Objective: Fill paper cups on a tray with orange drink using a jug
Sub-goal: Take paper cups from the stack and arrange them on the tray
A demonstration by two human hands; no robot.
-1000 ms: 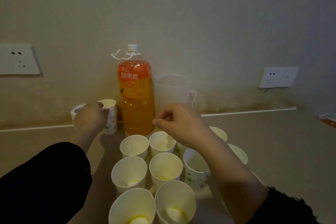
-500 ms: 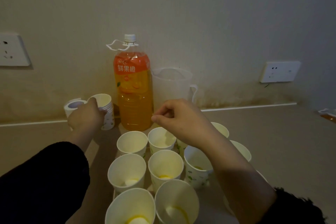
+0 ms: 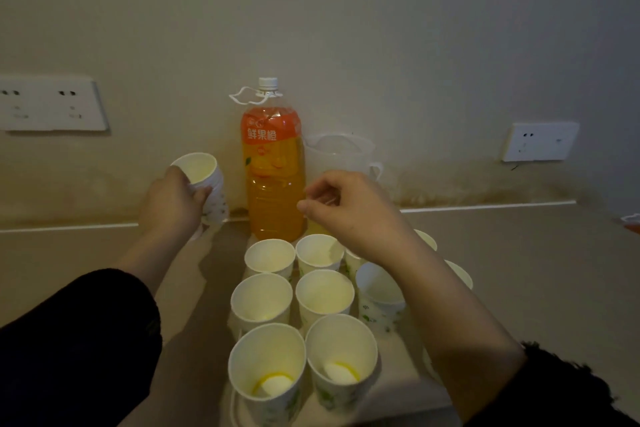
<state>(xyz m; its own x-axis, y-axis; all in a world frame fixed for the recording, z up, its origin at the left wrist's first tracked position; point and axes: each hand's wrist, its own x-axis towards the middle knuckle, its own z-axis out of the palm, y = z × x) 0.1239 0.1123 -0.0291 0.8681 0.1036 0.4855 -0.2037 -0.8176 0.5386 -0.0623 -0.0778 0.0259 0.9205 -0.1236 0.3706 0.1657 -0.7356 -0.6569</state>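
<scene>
Several white paper cups (image 3: 261, 298) stand close together on a pale tray (image 3: 234, 406); the two nearest show a trace of yellow at the bottom. A large bottle of orange drink (image 3: 273, 177) stands capped behind them by the wall. To its right is a clear plastic jug (image 3: 337, 152), which looks empty. My left hand (image 3: 169, 204) grips a stack of paper cups (image 3: 204, 180), held tilted above the counter left of the bottle. My right hand (image 3: 346, 208) hovers over the back cups with its fingers curled and nothing in them.
The beige counter (image 3: 519, 270) runs to the wall, which has a socket plate at the left (image 3: 52, 104) and another at the right (image 3: 538, 142). A small object (image 3: 630, 220) shows at the right edge.
My left hand has lifted the stack of cups off the counter and tipped it. The right hand has stayed nearly still above the tray.
</scene>
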